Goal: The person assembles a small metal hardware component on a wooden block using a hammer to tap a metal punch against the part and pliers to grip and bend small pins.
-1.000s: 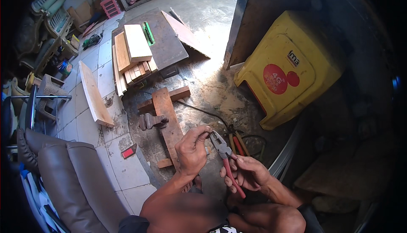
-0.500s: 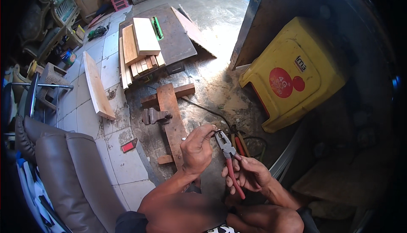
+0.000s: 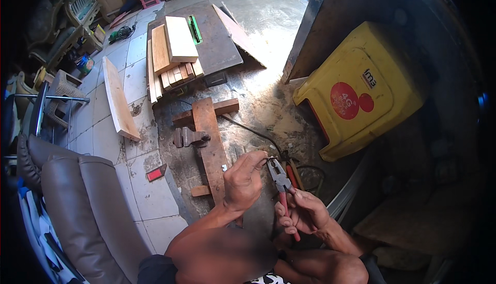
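My right hand (image 3: 306, 212) grips red-handled pliers (image 3: 281, 180), its fingers curled over the handles. The metal jaws point up and away from me, toward the fingertips of my left hand (image 3: 244, 181). Thumb and forefinger of that left hand are pinched together right at the jaw tips. A small dark piece seems to sit between them, too small to name. Beneath my hands is a wooden bench beam (image 3: 209, 147) with a metal vise (image 3: 191, 137) on its left side.
Wooden pieces (image 3: 181, 41) are stacked on a dark board (image 3: 219, 46) ahead. A yellow plastic stool (image 3: 361, 93) lies tipped at the right. Another board (image 3: 118, 98) stands on the tiles at left, near a brown cushioned seat (image 3: 88, 206). A cable (image 3: 253, 131) crosses the floor.
My right fingers have come over the front of the plier handle and closed round it. The pliers and both hands are otherwise in nearly the same place. The view has shifted slightly.
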Motion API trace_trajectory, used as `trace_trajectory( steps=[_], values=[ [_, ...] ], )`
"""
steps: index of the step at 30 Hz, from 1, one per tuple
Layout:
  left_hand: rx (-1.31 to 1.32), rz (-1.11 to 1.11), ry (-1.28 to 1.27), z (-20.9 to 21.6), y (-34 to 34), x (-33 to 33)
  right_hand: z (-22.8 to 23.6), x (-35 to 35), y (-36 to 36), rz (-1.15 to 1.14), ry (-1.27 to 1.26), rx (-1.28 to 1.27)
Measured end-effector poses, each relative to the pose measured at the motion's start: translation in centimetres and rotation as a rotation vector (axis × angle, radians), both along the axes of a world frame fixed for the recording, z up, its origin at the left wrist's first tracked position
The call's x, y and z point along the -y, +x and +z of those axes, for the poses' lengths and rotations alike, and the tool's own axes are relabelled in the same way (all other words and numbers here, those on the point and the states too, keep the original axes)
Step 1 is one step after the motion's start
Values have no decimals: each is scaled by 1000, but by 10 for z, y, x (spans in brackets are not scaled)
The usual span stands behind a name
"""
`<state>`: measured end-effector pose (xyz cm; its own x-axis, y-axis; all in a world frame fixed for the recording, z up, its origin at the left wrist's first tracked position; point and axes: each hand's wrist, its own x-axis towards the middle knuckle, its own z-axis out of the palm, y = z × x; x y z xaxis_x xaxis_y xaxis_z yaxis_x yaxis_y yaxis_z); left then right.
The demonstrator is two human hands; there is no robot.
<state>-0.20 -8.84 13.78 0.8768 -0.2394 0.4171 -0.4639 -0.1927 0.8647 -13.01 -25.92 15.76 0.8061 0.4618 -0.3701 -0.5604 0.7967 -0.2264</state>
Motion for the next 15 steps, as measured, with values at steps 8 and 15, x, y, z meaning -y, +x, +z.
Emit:
trace_trajectory(
  steps=[8,15],
  values=[
    [192,9,146,0,-1,5,7,-11,0,-72,-138,2],
    [202,68,228,-1,-11,14,7,-18,1,-98,-218,-30]
  ],
)
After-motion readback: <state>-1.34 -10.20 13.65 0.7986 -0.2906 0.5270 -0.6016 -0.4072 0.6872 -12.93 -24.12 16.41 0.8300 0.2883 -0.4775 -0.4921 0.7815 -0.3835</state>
